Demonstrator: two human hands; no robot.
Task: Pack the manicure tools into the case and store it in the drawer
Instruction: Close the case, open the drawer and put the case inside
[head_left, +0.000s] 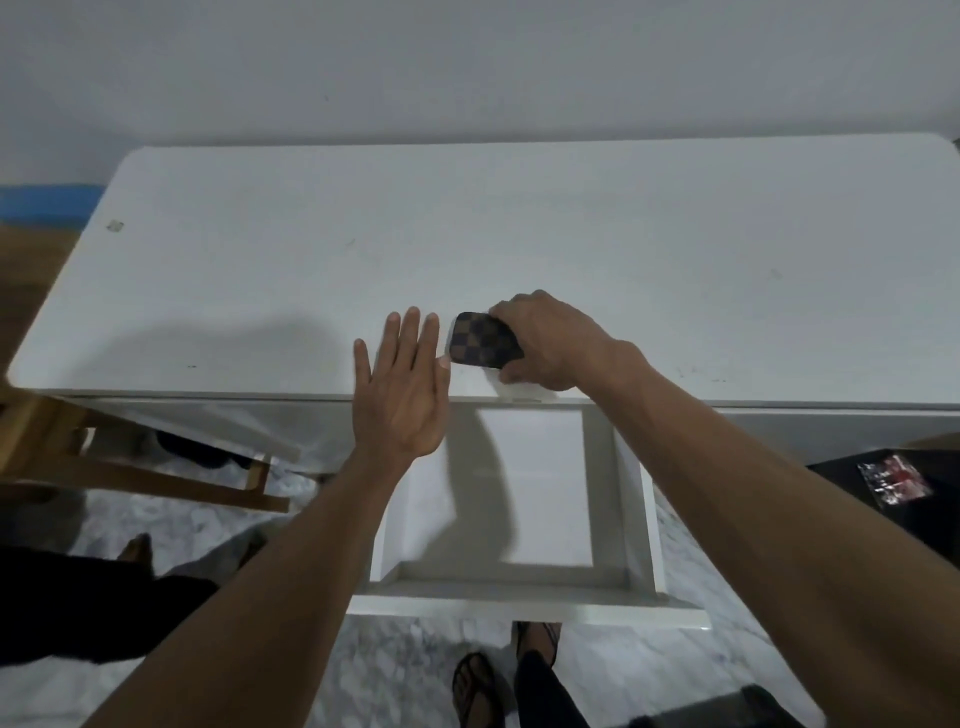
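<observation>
A small brown-and-black checkered case (480, 343) lies closed on the white desk (467, 234), near its front edge. My right hand (550, 343) grips the case from its right side, fingers over its far edge and thumb at its near edge. My left hand (402, 395) hovers flat just left of the case, fingers spread, holding nothing. Below both hands a white drawer (631, 499) stands pulled out, and its inside looks bare. No loose manicure tools are visible.
A wooden chair frame (130, 467) stands at the left under the desk. A black object with a printed card (893, 480) sits at the right. My sandalled feet (509, 675) rest on the marble floor below the drawer front.
</observation>
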